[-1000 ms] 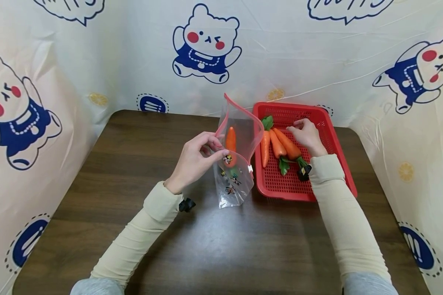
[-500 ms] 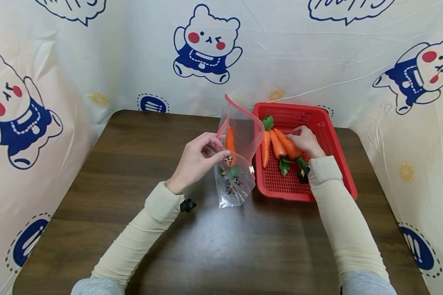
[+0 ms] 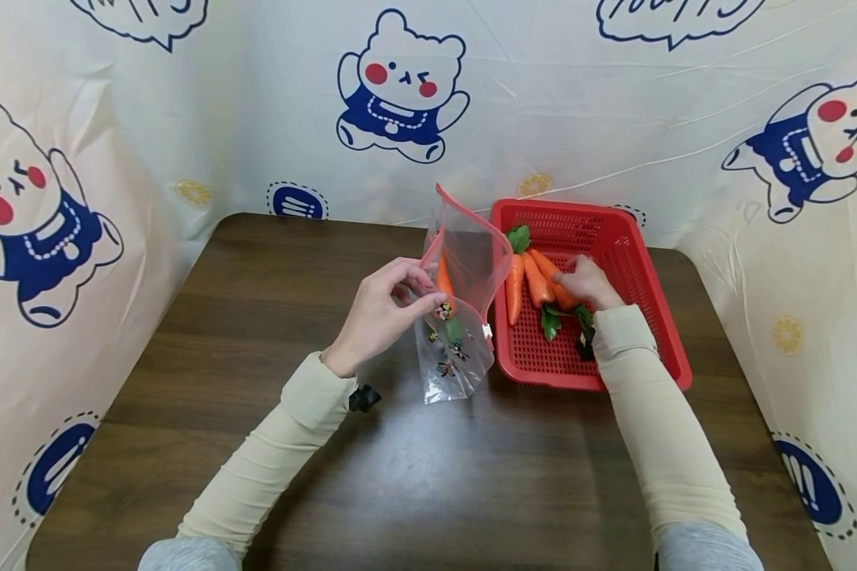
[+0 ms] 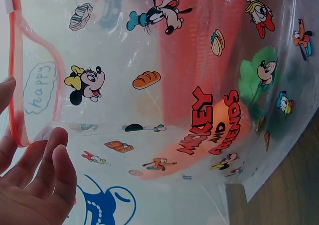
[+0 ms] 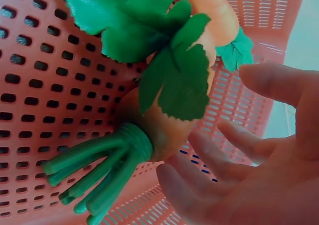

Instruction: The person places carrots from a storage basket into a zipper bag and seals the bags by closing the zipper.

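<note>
My left hand (image 3: 378,309) pinches the pink zip rim of a clear plastic bag (image 3: 453,373), which is printed with cartoon figures. The bag's mouth gapes, and one orange carrot (image 3: 444,274) with a green top stands inside. Within the red perforated basket (image 3: 543,378), my right hand (image 3: 591,284) is at the rightmost carrot. In the right wrist view that carrot (image 5: 164,135) has cut green stems. The right fingers (image 5: 199,167) lie loosely bent along its side, while the thumb stands apart from it. Two other carrots (image 3: 514,293) lie to the left in the basket.
The basket stands against the bag's right side on a dark wooden table (image 3: 414,492). A white sheet (image 3: 271,95) with bear drawings hangs behind the table and along both sides. Black wrist straps (image 3: 364,398) show at the cuffs.
My right hand has moved down and slightly left inside the basket, onto the rightmost carrot. The left hand keeps its hold on the bag, and the carrot inside sits a little lower.
</note>
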Action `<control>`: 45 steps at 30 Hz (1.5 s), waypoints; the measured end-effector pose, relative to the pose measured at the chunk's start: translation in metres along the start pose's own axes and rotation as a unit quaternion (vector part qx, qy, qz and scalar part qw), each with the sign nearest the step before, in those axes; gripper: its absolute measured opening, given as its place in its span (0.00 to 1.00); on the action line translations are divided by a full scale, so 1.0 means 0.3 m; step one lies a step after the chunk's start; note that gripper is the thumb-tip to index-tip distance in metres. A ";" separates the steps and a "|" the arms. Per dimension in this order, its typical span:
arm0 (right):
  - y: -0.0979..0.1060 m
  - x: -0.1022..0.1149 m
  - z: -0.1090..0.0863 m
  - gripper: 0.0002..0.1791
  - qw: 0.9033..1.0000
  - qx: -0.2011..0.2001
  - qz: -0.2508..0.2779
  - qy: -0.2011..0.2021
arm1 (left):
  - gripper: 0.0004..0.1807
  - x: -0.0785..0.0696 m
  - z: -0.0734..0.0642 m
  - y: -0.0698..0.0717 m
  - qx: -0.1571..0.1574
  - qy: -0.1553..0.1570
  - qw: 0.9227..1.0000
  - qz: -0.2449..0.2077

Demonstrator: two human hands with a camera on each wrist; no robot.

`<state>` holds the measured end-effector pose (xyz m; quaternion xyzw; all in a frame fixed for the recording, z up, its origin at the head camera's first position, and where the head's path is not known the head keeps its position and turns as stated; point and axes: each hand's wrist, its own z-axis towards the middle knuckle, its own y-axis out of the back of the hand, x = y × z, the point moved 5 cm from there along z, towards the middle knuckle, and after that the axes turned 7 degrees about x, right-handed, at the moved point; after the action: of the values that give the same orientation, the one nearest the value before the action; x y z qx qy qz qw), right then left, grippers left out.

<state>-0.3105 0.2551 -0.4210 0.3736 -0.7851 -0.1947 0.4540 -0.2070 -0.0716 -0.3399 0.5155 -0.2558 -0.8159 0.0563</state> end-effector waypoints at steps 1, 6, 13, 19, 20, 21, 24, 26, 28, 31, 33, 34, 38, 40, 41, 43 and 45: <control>-0.003 -0.002 0.003 0.33 1.000 0.005 0.004 -0.004 | 0.12 0.000 0.000 0.000 0.000 -0.001 1.000 0.000; -0.015 -0.008 0.013 0.32 0.999 0.023 0.026 -0.020 | 0.12 -0.004 0.002 0.002 0.000 -0.004 1.000 -0.001; -0.017 -0.019 0.019 0.31 0.999 0.023 0.028 -0.025 | 0.12 -0.007 0.005 0.006 0.001 -0.002 1.000 -0.001; -0.015 -0.038 0.038 0.32 0.998 0.023 0.034 -0.037 | 0.12 -0.007 0.010 0.008 0.002 0.000 1.000 -0.002; -0.015 -0.042 0.042 0.32 0.998 0.023 0.035 -0.038 | 0.12 -0.008 0.010 0.009 0.003 0.000 1.000 -0.002; -0.015 -0.044 0.045 0.32 0.998 0.022 0.038 -0.040 | 0.12 -0.009 0.011 0.009 0.003 0.000 1.000 -0.002; -0.015 -0.053 0.049 0.31 0.998 0.022 0.040 -0.045 | 0.12 -0.011 0.013 0.010 0.004 0.000 1.000 0.000; -0.015 -0.058 0.048 0.30 0.998 0.025 0.043 -0.045 | 0.12 -0.013 0.013 0.011 0.005 0.000 1.000 0.000; -0.016 -0.059 0.047 0.28 0.998 0.025 0.044 -0.043 | 0.12 -0.013 0.013 0.012 0.006 0.001 1.000 -0.001; -0.018 -0.054 0.040 0.26 0.998 0.026 0.047 -0.035 | 0.12 -0.013 0.013 0.013 0.006 0.003 1.000 -0.002; -0.020 -0.051 0.036 0.25 0.998 0.023 0.048 -0.031 | 0.12 -0.014 0.014 0.014 0.006 0.003 1.000 -0.002; -0.020 -0.049 0.033 0.25 0.998 0.023 0.050 -0.028 | 0.12 -0.014 0.014 0.015 0.006 0.003 1.000 -0.002; -0.022 -0.050 0.030 0.25 0.998 0.019 0.046 -0.024 | 0.12 -0.014 0.015 0.015 0.006 0.005 1.000 -0.001; -0.023 -0.052 0.030 0.24 0.999 0.019 0.041 -0.023 | 0.12 -0.013 0.014 0.015 0.008 0.008 1.000 -0.002; -0.024 -0.053 0.030 0.24 0.999 0.018 0.038 -0.025 | 0.12 -0.013 0.014 0.015 0.008 0.009 1.000 -0.002; -0.024 -0.054 0.030 0.24 0.999 0.019 0.037 -0.026 | 0.12 -0.012 0.013 0.014 0.009 0.011 1.000 -0.004; -0.026 -0.053 0.030 0.24 0.999 0.019 0.034 -0.027 | 0.12 -0.012 0.011 0.014 0.009 0.012 1.000 -0.004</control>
<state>-0.3101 0.2618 -0.4397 0.3495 -0.8129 -0.1740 0.4322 -0.2089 -0.0728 -0.3339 0.5270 -0.2601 -0.8074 0.0515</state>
